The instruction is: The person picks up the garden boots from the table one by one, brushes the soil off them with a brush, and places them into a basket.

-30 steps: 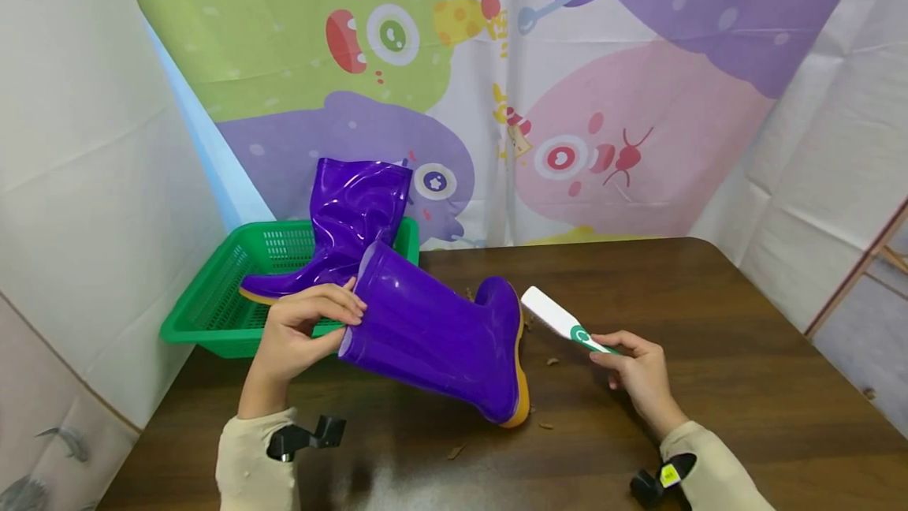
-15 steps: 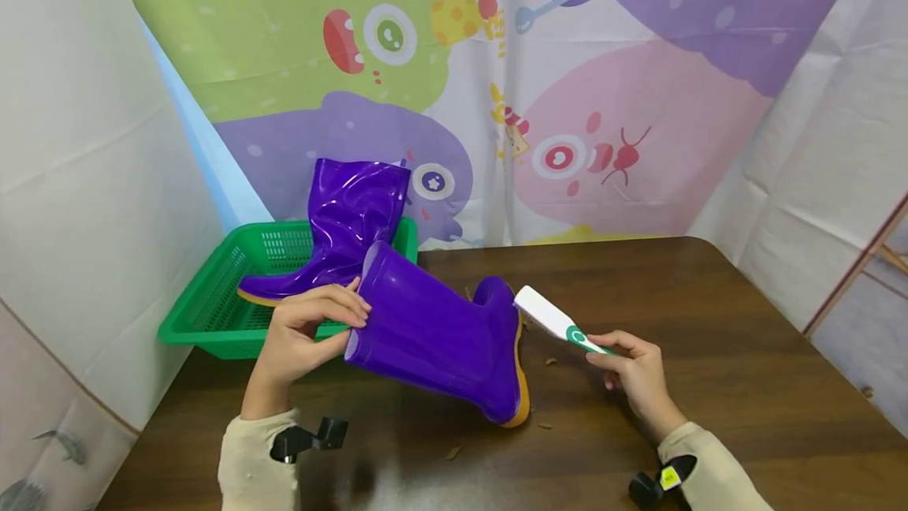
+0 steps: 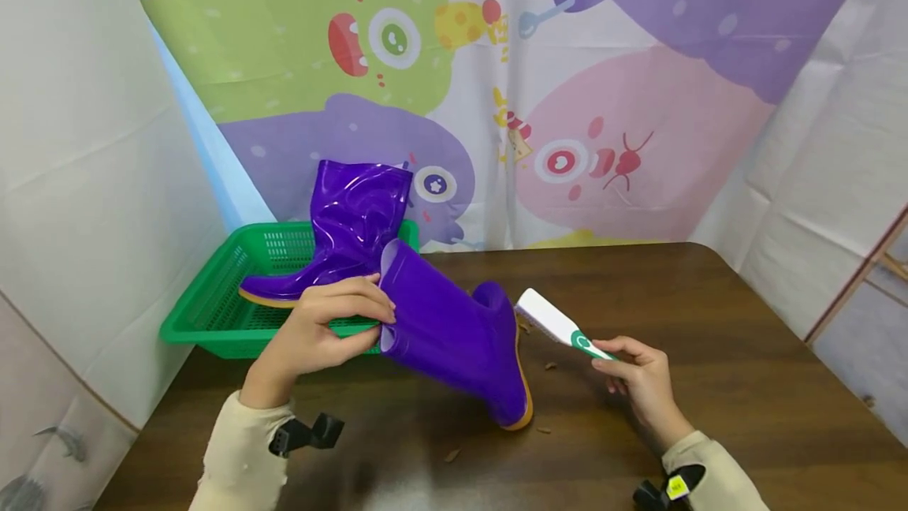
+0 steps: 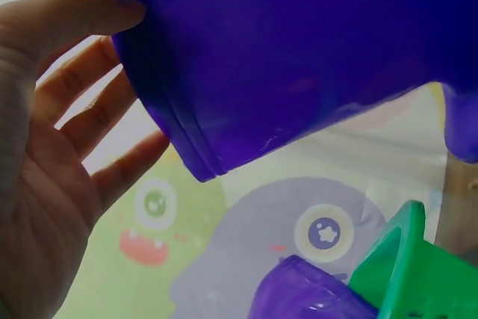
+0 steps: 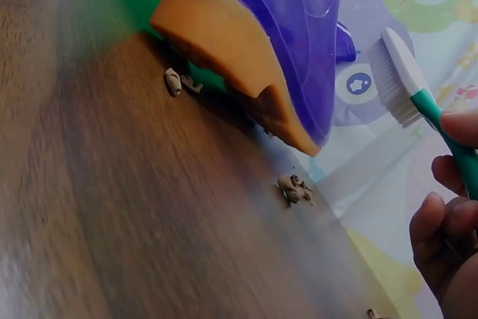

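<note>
My left hand (image 3: 329, 330) pinches the top rim of a purple rain boot (image 3: 454, 330), thumb on one side and fingers on the other in the left wrist view. The boot is tilted, its yellow-brown sole (image 5: 224, 35) facing right and its shaft toward my left hand. In my right hand (image 3: 641, 381) is the green handle of a white-headed brush (image 3: 549, 318). Its white bristles (image 5: 396, 91) point toward the boot, close to the sole; whether they touch cannot be told. A second purple boot (image 3: 358, 211) stands in a green basket (image 3: 213, 333) behind my left hand.
Brown crumbs (image 5: 295, 188) of dirt lie on the dark wooden table (image 3: 638, 290) below and around the held boot. A cartoon-printed cloth (image 3: 489, 180) hangs behind the table's far edge.
My left hand has shifted right with the boot's rim, and the shaft looks more bent and turned. The brush stays near the sole with little movement.
</note>
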The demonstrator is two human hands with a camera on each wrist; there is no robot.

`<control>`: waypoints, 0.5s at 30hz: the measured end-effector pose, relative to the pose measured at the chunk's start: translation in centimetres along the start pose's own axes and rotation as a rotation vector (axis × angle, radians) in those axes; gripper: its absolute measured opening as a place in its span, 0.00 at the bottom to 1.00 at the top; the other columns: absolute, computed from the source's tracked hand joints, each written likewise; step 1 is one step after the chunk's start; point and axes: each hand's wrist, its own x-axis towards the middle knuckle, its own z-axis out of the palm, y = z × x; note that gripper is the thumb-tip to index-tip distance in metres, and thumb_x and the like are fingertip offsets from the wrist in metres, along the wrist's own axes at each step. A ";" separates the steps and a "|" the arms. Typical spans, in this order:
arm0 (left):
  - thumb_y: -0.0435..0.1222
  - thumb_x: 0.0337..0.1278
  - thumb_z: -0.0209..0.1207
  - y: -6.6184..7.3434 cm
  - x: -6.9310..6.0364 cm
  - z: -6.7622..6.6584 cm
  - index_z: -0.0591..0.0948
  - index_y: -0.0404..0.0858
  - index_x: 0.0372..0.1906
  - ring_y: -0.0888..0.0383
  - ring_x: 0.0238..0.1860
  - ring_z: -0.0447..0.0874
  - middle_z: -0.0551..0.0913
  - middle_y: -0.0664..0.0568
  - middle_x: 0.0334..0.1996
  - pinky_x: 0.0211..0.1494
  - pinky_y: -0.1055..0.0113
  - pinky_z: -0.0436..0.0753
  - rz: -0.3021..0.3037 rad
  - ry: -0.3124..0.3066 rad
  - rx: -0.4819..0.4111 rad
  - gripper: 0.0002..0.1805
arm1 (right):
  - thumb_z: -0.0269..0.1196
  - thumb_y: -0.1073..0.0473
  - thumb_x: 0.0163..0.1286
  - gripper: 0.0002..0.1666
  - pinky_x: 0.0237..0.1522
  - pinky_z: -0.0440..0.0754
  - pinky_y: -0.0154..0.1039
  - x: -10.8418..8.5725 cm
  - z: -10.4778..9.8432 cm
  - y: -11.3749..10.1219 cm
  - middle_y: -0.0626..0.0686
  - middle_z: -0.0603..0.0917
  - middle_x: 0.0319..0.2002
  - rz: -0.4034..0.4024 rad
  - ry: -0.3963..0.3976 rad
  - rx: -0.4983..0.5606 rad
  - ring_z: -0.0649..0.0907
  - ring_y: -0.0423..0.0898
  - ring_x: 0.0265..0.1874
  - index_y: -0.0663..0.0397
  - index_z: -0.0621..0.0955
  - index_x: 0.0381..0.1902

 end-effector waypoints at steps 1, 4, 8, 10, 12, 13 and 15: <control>0.23 0.49 0.61 0.1 0.3 0.0 0.86 0.36 0.38 0.54 0.41 0.83 0.85 0.47 0.37 0.69 0.56 0.71 0.006 -0.024 0.019 0.11 | 0.66 0.83 0.52 0.15 0.08 0.65 0.36 -0.1 0.0 0.0 0.51 0.88 0.26 -0.005 0.000 0.003 0.72 0.41 0.07 0.65 0.88 0.34; 0.29 0.60 0.59 0.5 1.0 0.0 0.86 0.36 0.40 0.53 0.42 0.81 0.84 0.49 0.38 0.69 0.57 0.71 0.032 -0.083 0.073 0.07 | 0.64 0.85 0.52 0.17 0.09 0.66 0.37 -0.2 -0.2 -0.1 0.49 0.88 0.27 -0.023 -0.005 -0.002 0.72 0.41 0.08 0.66 0.88 0.34; 0.37 0.71 0.54 0.9 1.9 0.0 0.85 0.37 0.42 0.54 0.44 0.79 0.83 0.50 0.40 0.66 0.62 0.72 0.022 -0.155 0.130 0.11 | 0.63 0.86 0.52 0.16 0.10 0.69 0.35 -0.3 -0.4 -0.1 0.49 0.88 0.28 -0.044 -0.012 -0.001 0.72 0.42 0.10 0.68 0.87 0.35; 0.38 0.73 0.53 1.0 2.3 0.0 0.84 0.37 0.44 0.54 0.46 0.78 0.82 0.51 0.41 0.62 0.65 0.74 0.010 -0.189 0.160 0.11 | 0.63 0.86 0.52 0.17 0.11 0.71 0.34 -0.3 -0.6 -0.1 0.49 0.88 0.29 -0.054 -0.018 0.005 0.72 0.41 0.10 0.69 0.87 0.35; 0.37 0.74 0.51 1.0 2.8 0.1 0.84 0.38 0.45 0.54 0.47 0.77 0.81 0.51 0.42 0.58 0.67 0.74 0.006 -0.222 0.193 0.12 | 0.63 0.86 0.52 0.17 0.11 0.71 0.34 -0.4 -0.7 0.0 0.49 0.88 0.29 -0.064 -0.025 0.010 0.73 0.41 0.11 0.69 0.87 0.36; 0.37 0.75 0.51 1.0 3.0 0.2 0.83 0.38 0.46 0.54 0.47 0.77 0.81 0.51 0.43 0.56 0.67 0.74 0.006 -0.236 0.210 0.12 | 0.63 0.86 0.52 0.17 0.11 0.71 0.34 -0.4 -0.7 0.0 0.49 0.88 0.30 -0.066 -0.029 0.011 0.73 0.41 0.12 0.69 0.87 0.36; 0.37 0.76 0.49 1.0 3.4 0.3 0.83 0.37 0.47 0.53 0.48 0.76 0.80 0.50 0.44 0.56 0.66 0.74 0.014 -0.257 0.240 0.13 | 0.63 0.86 0.52 0.17 0.12 0.72 0.34 -0.4 -0.8 0.0 0.49 0.88 0.30 -0.068 -0.034 0.010 0.74 0.41 0.13 0.69 0.87 0.36</control>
